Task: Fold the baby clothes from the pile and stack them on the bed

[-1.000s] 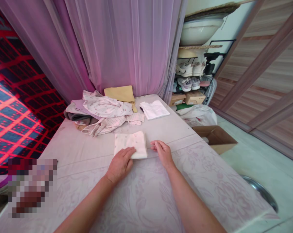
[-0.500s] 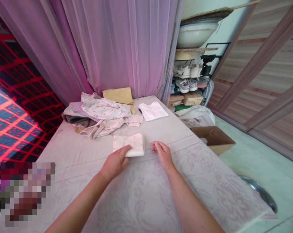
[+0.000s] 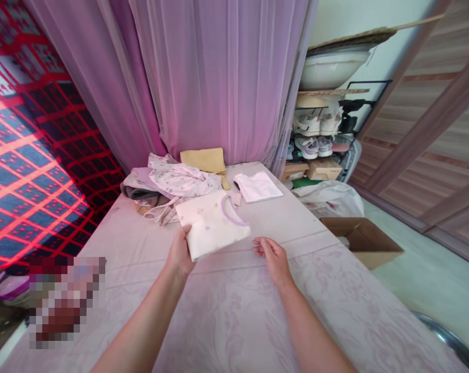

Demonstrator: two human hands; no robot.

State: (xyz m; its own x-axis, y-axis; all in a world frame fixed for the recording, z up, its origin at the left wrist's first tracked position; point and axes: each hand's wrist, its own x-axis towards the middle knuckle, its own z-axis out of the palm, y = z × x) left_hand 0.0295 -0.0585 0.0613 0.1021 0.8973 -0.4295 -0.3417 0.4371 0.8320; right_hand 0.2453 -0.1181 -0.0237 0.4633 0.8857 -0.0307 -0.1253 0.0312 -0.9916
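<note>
A folded white shirt (image 3: 213, 228) with small faint prints and a lavender neckline is held by its left edge in my left hand (image 3: 182, 251). The thumb lies on top and the other fingers are hidden beneath. It is tilted, and its neckline faces right. Just right of its lower corner, my right hand (image 3: 273, 256) is apart from it, empty, with loosely bent fingers. Beyond the shirt lie a printed garment (image 3: 180, 176) in a rumpled heap, a folded yellow cloth (image 3: 205, 160) and a folded white garment (image 3: 259, 187).
The patterned pale bedspread (image 3: 234, 321) runs under everything. Purple curtains (image 3: 218, 77) hang behind it. To the right are a shoe rack (image 3: 335, 106), a cardboard box (image 3: 374, 246) and a metal basin (image 3: 444, 336) on the floor. A pixelated patch covers the lower left.
My left hand has lifted and turned the folded shirt, bringing its lavender neckline into view. The right hand stays beside it, still empty. The camera view has shifted left.
</note>
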